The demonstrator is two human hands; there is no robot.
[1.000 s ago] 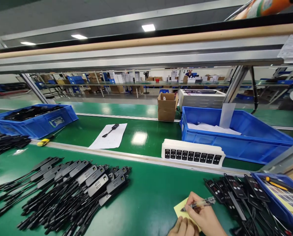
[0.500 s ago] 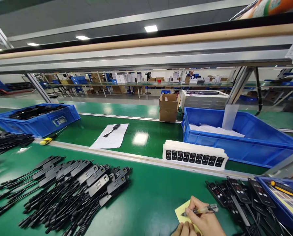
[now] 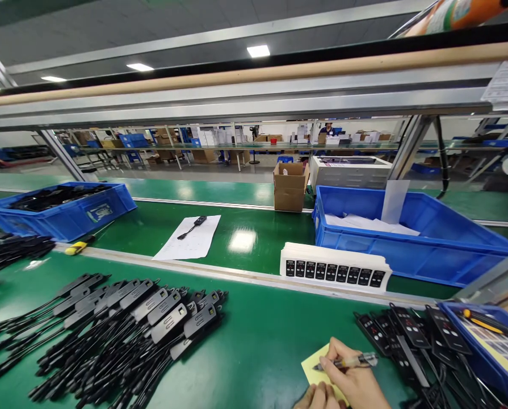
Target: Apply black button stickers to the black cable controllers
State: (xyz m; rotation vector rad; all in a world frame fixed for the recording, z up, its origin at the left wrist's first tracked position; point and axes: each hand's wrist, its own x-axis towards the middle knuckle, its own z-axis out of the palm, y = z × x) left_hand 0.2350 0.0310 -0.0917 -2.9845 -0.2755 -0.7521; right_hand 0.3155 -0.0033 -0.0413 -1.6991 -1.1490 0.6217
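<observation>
A yellow sticky note point(image 3: 312, 366) lies on the green bench near the bottom of the view. My right hand point(image 3: 356, 383) is closed around a pen point(image 3: 351, 361), whose tip touches the note or sits just above it. Curled at the note's lower edge, the fingers of my left hand point(image 3: 319, 396) hold it down; the rest of that hand is cut off by the frame. To the right of my hands lies a heap of black controllers with cables point(image 3: 411, 335). A larger pile of black cabled devices point(image 3: 168, 318) spreads over the left side.
A white strip of labels or panels point(image 3: 334, 255) stands by the bench ledge. Blue bins point(image 3: 407, 250) point(image 3: 104, 211) flank a white sheet point(image 3: 194, 250) with one cabled device. A small blue tray point(image 3: 503, 380) holds a yellow-black cutter point(image 3: 492, 324). A yellow-handled tool point(image 3: 75, 247) lies left.
The whole view has shifted slightly, so most things appear a little further left. Both hands stay at the note, with the pen in my right hand.
</observation>
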